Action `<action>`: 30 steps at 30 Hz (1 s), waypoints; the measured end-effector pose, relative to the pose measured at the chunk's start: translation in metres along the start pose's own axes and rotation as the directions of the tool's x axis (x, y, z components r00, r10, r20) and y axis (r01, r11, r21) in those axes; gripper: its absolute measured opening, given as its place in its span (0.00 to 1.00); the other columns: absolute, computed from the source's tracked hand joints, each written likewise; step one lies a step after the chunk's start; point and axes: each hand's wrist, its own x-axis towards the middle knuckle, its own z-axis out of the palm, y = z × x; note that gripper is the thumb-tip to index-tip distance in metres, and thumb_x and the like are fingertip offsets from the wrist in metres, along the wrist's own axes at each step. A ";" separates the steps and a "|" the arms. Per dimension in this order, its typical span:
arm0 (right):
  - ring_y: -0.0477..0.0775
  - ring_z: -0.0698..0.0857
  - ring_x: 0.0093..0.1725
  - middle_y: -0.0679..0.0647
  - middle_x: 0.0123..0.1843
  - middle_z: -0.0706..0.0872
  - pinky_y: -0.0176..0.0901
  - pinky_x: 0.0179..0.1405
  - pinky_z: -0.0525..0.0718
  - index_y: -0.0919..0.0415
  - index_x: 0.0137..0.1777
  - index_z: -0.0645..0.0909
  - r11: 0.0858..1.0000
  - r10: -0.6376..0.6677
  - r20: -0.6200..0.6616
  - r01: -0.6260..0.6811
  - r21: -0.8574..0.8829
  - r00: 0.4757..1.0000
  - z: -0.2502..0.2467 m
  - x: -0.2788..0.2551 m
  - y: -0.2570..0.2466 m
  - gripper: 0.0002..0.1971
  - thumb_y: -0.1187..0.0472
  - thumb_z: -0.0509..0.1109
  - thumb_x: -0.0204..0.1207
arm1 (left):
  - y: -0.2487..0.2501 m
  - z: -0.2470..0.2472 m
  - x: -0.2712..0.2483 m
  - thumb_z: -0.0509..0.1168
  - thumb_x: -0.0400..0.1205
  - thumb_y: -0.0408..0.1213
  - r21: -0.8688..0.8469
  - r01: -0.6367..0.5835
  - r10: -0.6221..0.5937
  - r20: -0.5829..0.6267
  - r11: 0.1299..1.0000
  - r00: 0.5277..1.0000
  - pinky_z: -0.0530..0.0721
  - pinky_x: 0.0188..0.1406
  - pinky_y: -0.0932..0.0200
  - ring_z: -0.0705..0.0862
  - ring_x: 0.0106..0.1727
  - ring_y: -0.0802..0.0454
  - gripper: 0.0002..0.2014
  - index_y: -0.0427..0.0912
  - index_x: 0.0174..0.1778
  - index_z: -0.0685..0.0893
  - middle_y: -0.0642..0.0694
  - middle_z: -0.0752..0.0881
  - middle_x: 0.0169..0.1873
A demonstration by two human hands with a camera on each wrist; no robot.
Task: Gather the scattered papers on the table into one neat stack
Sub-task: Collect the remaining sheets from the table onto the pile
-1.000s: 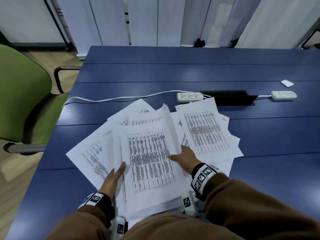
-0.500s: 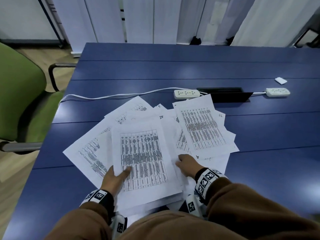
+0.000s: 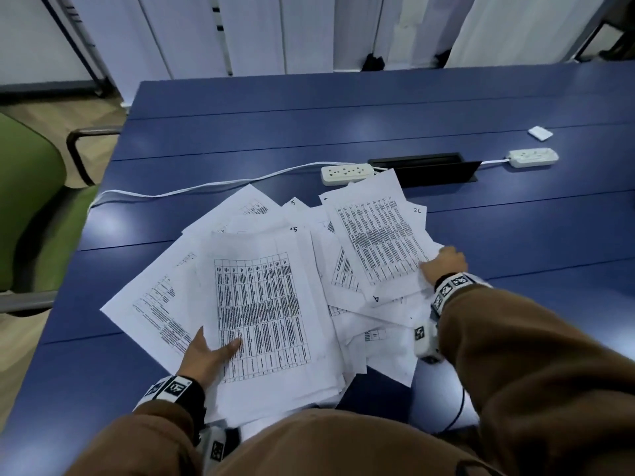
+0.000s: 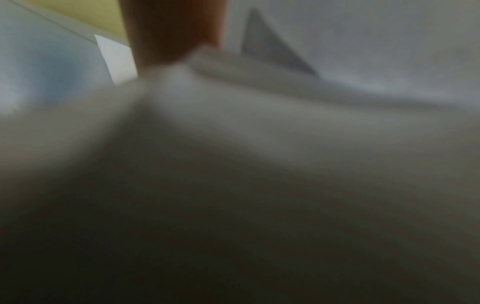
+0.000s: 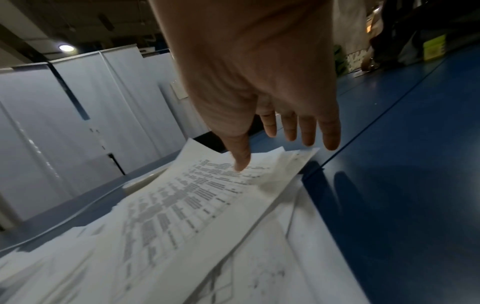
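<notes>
Many white printed sheets lie fanned out on the blue table [image 3: 343, 108]. A thicker pile [image 3: 261, 314] sits near me at the left. My left hand [image 3: 209, 352] grips its left edge, thumb on the top sheet, fingers hidden under the paper; the left wrist view is only blurred paper [image 4: 259, 123]. Farther right a tilted printed sheet [image 3: 378, 242] lies on other loose sheets. My right hand [image 3: 441, 264] is at its right edge. In the right wrist view that hand [image 5: 259, 148] is spread, its thumb touching the sheet [image 5: 207, 195] and its straight fingers over the table.
Two white power strips [image 3: 347, 174] [image 3: 532, 157], a white cable [image 3: 206, 187] and a black cable slot [image 3: 422, 168] lie just beyond the papers. A small white item [image 3: 540, 132] sits far right. A green chair [image 3: 31, 207] stands left of the table.
My right hand has left the near pile's right edge and moved right and away to the tilted sheet. The lifted sheet has dropped flat on the pile. My left hand stays at the pile's left edge.
</notes>
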 end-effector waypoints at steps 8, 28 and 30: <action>0.68 0.75 0.72 0.67 0.74 0.74 0.56 0.71 0.76 0.70 0.75 0.62 0.988 -0.034 0.245 -0.004 0.154 0.969 0.006 0.011 0.014 0.43 0.58 0.83 0.66 | 0.004 0.002 -0.003 0.78 0.66 0.52 0.008 0.095 -0.095 -0.022 0.995 0.995 0.59 0.81 0.42 0.61 0.82 0.39 0.56 0.42 0.85 0.53 0.39 0.61 0.83; 0.54 0.82 0.45 0.56 0.44 0.84 0.41 0.45 0.77 0.65 0.52 0.83 0.711 -0.221 -0.361 0.403 0.577 0.906 -0.047 -0.047 -0.026 0.08 0.62 0.63 0.83 | 0.037 0.012 -0.024 0.73 0.77 0.28 -0.109 0.109 -0.112 -0.023 0.988 0.993 0.62 0.68 0.59 0.67 0.79 0.38 0.39 0.35 0.82 0.60 0.34 0.67 0.79; 0.53 0.82 0.42 0.56 0.41 0.84 0.37 0.41 0.77 0.65 0.49 0.81 0.649 -0.276 -0.463 0.518 0.557 0.843 -0.069 -0.059 -0.038 0.08 0.62 0.64 0.83 | 0.024 0.008 -0.016 0.75 0.75 0.30 -0.100 0.105 -0.108 -0.028 0.989 0.994 0.61 0.74 0.54 0.66 0.80 0.39 0.42 0.36 0.82 0.59 0.35 0.66 0.80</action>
